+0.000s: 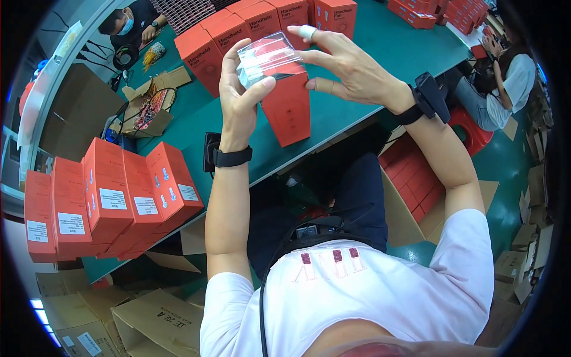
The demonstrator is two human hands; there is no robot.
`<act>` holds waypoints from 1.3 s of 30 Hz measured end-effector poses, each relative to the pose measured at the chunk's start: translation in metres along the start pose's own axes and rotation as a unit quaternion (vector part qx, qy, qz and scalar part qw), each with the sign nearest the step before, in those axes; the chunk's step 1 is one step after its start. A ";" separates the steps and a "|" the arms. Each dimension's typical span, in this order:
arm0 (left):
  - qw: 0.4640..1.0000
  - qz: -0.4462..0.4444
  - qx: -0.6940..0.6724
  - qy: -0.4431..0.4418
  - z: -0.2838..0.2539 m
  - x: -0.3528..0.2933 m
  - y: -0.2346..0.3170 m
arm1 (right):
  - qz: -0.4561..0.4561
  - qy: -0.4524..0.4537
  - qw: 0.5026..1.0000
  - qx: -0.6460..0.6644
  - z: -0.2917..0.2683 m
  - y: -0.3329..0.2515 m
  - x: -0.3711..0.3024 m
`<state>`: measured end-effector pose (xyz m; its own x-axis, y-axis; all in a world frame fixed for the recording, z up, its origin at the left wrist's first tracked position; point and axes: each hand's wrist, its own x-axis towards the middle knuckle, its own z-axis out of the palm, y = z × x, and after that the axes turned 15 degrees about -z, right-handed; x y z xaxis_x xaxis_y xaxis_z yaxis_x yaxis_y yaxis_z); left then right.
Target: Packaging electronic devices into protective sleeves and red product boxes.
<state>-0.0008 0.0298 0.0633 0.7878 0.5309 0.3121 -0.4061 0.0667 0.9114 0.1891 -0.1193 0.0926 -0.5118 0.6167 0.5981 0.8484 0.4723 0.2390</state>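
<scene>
An upright red carton [288, 113] stands near the table's front edge. Over its top lies a shiny clear plastic piece [269, 55]; glare hides whether it is a film, a sleeve or a tray. My left hand [240, 98] curls around the plastic from the left, thumb in front and fingers behind. On the other side, my right hand [357, 68] spreads its fingers, one wearing a white finger wrap [306, 32]. Two of its fingertips come up to the right edge of the plastic and the carton; whether they press on it is hard to see.
Red cartons [241, 33] line the green table [380, 41] behind; more red cartons [113, 196] are stacked at left. An open brown box [410, 223] of red cartons sits by my right leg. A co-worker [505, 83] sits at right, another person [134, 27] at far left.
</scene>
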 end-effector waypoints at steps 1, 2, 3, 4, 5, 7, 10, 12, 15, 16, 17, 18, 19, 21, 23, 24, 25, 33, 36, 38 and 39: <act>1.000 -0.001 0.001 0.000 0.000 0.000 0.000 | -0.003 -0.003 1.000 0.009 0.001 -0.001 -0.001; 1.000 -0.012 -0.002 -0.006 0.001 0.000 0.002 | -0.005 -0.006 1.000 0.017 0.001 -0.002 -0.002; 1.000 -0.022 -0.005 -0.015 0.001 0.000 0.004 | -0.005 -0.005 1.000 0.016 0.001 -0.004 -0.001; 1.000 -0.022 -0.003 -0.016 0.001 0.001 0.004 | -0.014 -0.007 1.000 0.004 0.000 -0.006 0.000; 0.999 -0.028 0.008 -0.044 0.000 0.001 0.004 | -0.024 -0.008 1.000 -0.008 -0.001 -0.009 0.002; 0.996 -0.037 0.022 -0.077 0.000 0.001 0.001 | -0.008 -0.041 0.999 0.012 -0.016 -0.013 0.013; 0.996 -0.038 0.040 -0.063 0.001 -0.002 0.004 | 0.027 -0.093 0.995 0.033 -0.025 -0.015 0.023; 0.997 -0.036 0.036 -0.061 0.001 -0.001 0.003 | 0.046 -0.113 0.992 0.034 -0.025 -0.015 0.023; 0.997 -0.031 0.042 -0.056 0.004 -0.001 0.004 | 0.012 -0.063 0.998 0.014 -0.020 -0.012 0.010; 0.997 -0.029 0.052 -0.054 0.006 -0.001 0.004 | -0.005 -0.028 1.000 -0.010 -0.016 -0.011 0.003; 0.997 -0.030 0.051 -0.052 0.004 0.000 0.003 | -0.021 0.006 0.999 -0.035 -0.013 -0.009 -0.003; 0.997 -0.046 0.036 -0.049 0.000 0.000 0.001 | -0.015 0.042 0.999 -0.009 -0.012 -0.005 -0.009; 0.997 -0.060 0.020 -0.049 -0.004 0.002 -0.001 | -0.009 0.077 0.997 0.013 -0.014 0.000 -0.017; 0.997 -0.051 0.010 -0.051 -0.014 -0.003 -0.002 | 0.031 0.130 0.990 0.036 -0.015 0.003 -0.034; 0.998 -0.017 0.017 -0.061 -0.016 -0.003 -0.006 | 0.121 0.145 0.976 0.109 -0.011 -0.002 -0.043; 0.998 -0.019 0.016 -0.061 -0.010 -0.004 -0.005 | 0.159 0.152 0.967 0.127 -0.013 -0.011 -0.035; 0.998 -0.042 -0.037 -0.035 -0.002 -0.004 -0.002 | 0.160 0.151 0.967 0.128 -0.014 -0.014 -0.030; 0.990 -0.096 -0.017 0.102 0.028 -0.014 -0.020 | 0.337 0.242 0.864 0.285 0.015 -0.050 -0.005; 0.947 0.115 0.280 0.108 0.033 -0.033 -0.029 | 0.395 0.286 0.732 0.476 0.026 -0.045 -0.004; 0.932 0.148 0.321 0.079 0.033 -0.047 -0.027 | 0.364 0.233 0.769 0.472 0.030 -0.045 -0.002; 0.911 0.147 0.373 0.096 0.035 -0.051 -0.023 | 0.309 0.203 0.863 0.343 0.027 -0.051 0.004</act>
<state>-0.0151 -0.0286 0.0364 0.5711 0.5752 0.5856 -0.1022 -0.6580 0.7460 0.1401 -0.1241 0.0620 0.2185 0.6787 0.7012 0.5912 0.4797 -0.6484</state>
